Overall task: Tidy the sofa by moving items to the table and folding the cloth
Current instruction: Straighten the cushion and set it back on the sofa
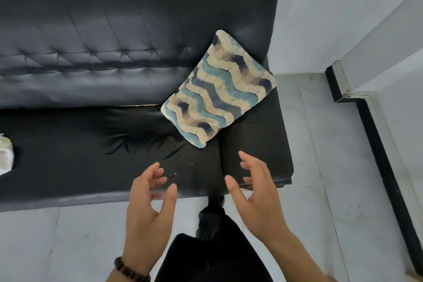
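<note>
At far left a pale item [5, 155] lies half out of frame on the sofa [68, 139]. Your left hand [148, 201] and right hand [256, 192] hover spread and empty over the seat edge. The folded cloth [219, 89] leans at the sofa's right end. Fold looks done; the pale item likely needs moving next.

Soft even daylight, wide-angle edge distortion
</note>
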`<state>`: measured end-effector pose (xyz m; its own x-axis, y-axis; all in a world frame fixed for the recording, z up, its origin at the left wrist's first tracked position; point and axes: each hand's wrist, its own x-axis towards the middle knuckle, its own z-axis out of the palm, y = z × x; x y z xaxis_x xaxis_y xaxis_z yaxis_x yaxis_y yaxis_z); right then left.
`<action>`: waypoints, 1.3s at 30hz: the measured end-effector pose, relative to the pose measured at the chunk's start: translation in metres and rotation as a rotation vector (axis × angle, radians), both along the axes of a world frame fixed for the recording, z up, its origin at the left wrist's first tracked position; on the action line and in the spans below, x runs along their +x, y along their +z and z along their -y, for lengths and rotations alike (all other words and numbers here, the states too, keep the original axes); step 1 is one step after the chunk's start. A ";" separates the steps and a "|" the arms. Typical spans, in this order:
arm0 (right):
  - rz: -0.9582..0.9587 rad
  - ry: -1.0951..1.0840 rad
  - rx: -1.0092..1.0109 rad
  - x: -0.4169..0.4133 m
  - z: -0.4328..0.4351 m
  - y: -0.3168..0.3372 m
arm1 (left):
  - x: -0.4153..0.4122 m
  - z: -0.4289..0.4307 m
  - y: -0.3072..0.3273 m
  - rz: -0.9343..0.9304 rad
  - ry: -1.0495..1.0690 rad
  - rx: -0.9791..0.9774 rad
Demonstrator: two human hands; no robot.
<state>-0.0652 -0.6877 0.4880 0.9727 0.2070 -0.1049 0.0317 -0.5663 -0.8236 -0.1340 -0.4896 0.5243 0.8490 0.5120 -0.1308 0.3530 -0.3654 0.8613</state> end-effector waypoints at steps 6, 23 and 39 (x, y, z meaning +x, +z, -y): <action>-0.043 0.080 -0.081 0.094 -0.044 -0.061 | 0.094 -0.042 -0.055 -0.069 -0.022 -0.010; 0.370 -0.112 -0.789 0.348 -0.123 -0.324 | 0.335 -0.123 -0.441 -0.488 0.394 -0.392; -0.106 -0.270 -0.144 0.280 -0.242 -0.332 | 0.249 -0.274 -0.420 -0.006 0.656 -0.182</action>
<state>0.2148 -0.4458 0.1559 0.9724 -0.0816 -0.2185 -0.2177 -0.6537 -0.7248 0.1146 -0.2159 0.1042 0.3694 0.8899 -0.2676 0.4570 0.0768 0.8861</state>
